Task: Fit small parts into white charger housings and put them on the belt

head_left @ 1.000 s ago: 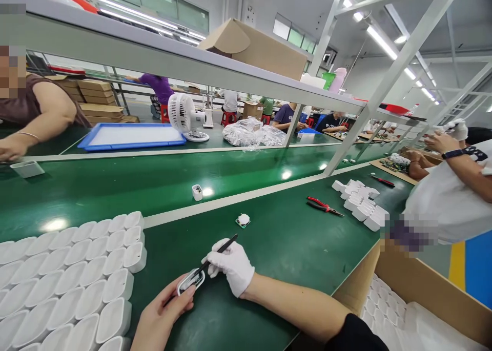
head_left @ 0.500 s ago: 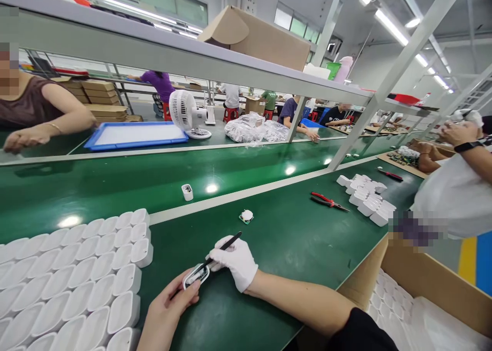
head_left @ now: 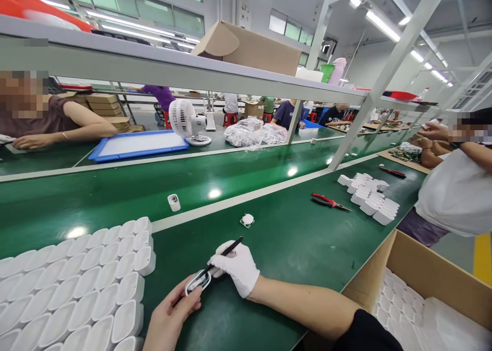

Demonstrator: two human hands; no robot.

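My bare left hand pinches a small white plastic housing, its open side facing up. A part inside it is only partly visible. My right hand, in a white glove, grips black tweezers like a pen. Their lower end reaches into the housing's opening; the tips are hard to make out. Beyond my right hand a small green circuit board with a round white part lies on the green bench.
Rows of white housings cover the left of the bench. Another housing lies on the green belt. Red-black pliers and stacked white housings lie right. A cardboard box stands at lower right. Co-workers sit around.
The housing on the belt has shifted left. My hands keep nearly the same pose, with the tweezers still at the housing. The co-worker at far left has leaned in and lowered an arm.
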